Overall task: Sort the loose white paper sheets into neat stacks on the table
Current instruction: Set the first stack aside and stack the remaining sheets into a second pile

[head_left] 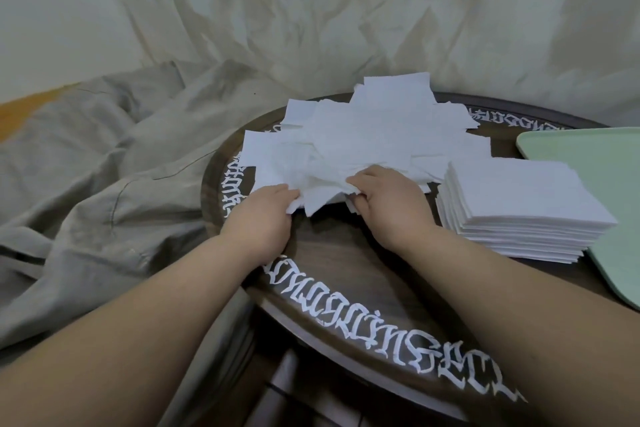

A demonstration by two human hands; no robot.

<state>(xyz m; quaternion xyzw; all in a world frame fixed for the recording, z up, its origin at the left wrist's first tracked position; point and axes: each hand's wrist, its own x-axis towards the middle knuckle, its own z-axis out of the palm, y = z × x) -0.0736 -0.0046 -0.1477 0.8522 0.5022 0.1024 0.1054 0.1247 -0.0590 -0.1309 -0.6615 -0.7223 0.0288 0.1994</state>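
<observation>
Dim, soft light; wide-angle bowing (edges); slightly blurry.

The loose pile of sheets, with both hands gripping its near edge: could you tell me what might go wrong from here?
Sheets at the loose pile's far and left sides overhang the table rim and could slide off. The left hand and right hand are bunching sheets, risking creases. The neat stack sits close by and could get knocked.

Matt paper sheets (363,135), dark wood-grain table (346,253)
</observation>
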